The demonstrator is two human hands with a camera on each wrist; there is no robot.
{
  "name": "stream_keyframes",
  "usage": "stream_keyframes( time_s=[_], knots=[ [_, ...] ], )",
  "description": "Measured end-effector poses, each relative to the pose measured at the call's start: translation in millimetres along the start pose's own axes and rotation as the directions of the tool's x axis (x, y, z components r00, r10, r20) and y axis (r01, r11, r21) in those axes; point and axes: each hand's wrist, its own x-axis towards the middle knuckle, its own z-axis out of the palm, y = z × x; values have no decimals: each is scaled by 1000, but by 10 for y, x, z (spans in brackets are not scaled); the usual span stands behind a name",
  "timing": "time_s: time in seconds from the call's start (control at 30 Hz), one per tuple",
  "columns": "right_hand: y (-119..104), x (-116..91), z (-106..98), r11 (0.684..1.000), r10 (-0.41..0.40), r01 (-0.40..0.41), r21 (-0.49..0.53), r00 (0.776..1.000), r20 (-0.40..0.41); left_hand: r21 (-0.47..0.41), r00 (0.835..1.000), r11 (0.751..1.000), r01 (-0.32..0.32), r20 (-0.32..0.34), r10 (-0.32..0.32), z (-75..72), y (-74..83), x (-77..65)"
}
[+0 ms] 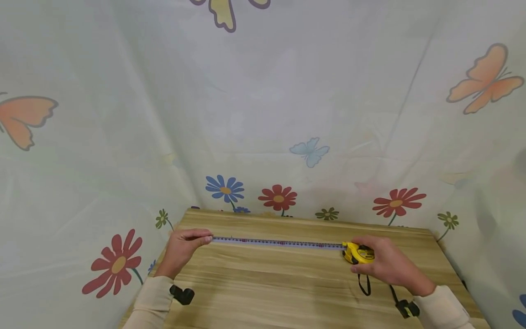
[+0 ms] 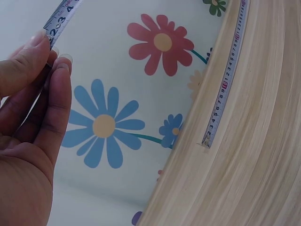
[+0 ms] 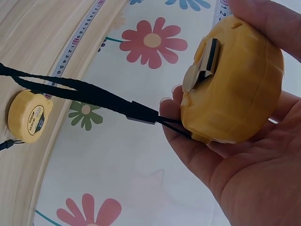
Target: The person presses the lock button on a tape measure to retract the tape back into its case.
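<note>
Firmly gripped by the right hand (image 1: 388, 260) now, the yellow tape measure (image 3: 240, 84) is held over the wooden table (image 1: 279, 292), its blade (image 2: 60, 23) drawn out, the end pinched by the left hand (image 1: 186, 246). A second tape measure (image 3: 29, 115) is laid below, though hardly told apart in the head view; flower-printed sheeting (image 1: 263, 114) is seen behind.

Soft, diffuse light leaves faint shadows on the tabletop (image 1: 271, 292).

The head view looks forward and down over the table (image 1: 267, 288); wrist views, close to left hand (image 2: 26, 157) and right hand (image 3: 249, 176), share the red flower (image 1: 278, 198) beyond the table.
</note>
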Motion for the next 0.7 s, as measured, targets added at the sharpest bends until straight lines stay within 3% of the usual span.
stream_keyframes(
  time_s=[0.27,0.7],
  knots=[
    [-11,4,0,1000,12,-12,-6,1000,10,-21,999,999,-29,13,29,4,9,-12],
    [-26,16,4,1000,-9,9,-23,1000,-3,-42,1000,999,-11,10,12,28,26,-10]
  ],
)
